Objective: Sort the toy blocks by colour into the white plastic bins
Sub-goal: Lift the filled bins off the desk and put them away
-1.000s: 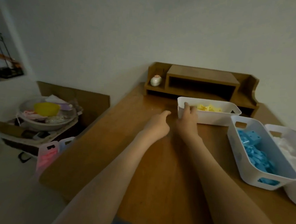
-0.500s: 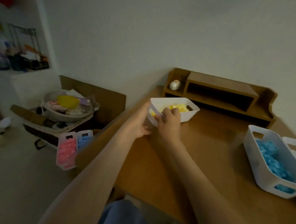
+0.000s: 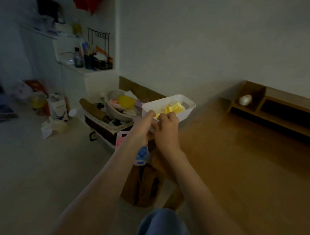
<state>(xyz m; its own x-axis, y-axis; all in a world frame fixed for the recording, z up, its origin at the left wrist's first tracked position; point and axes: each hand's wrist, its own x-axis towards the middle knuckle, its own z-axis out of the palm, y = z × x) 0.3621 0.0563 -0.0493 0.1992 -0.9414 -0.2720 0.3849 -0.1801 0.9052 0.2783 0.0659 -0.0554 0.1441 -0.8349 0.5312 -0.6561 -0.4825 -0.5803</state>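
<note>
A white plastic bin (image 3: 185,105) with yellow blocks (image 3: 173,107) inside is held up in the air past the left edge of the wooden desk (image 3: 247,169). My left hand (image 3: 143,127) and my right hand (image 3: 166,130) both grip its near end, fingers curled over the rim. Below my hands, on the floor beside the desk, stand a bin of pink blocks (image 3: 120,139) and a bin of blue blocks (image 3: 142,154), both partly hidden by my left forearm.
A wooden shelf unit (image 3: 279,109) with a small round object (image 3: 245,100) sits at the desk's back. Left of the desk a cluttered crate holds a bowl (image 3: 118,108) with a yellow cup. Bags and boxes litter the floor at left; a brown bag (image 3: 142,184) stands under the desk edge.
Both hands took the yellow-block bin from the back of the desk, slid it left and lifted it off past the desk's left edge. My view swung left; the blue and white bins left the frame.
</note>
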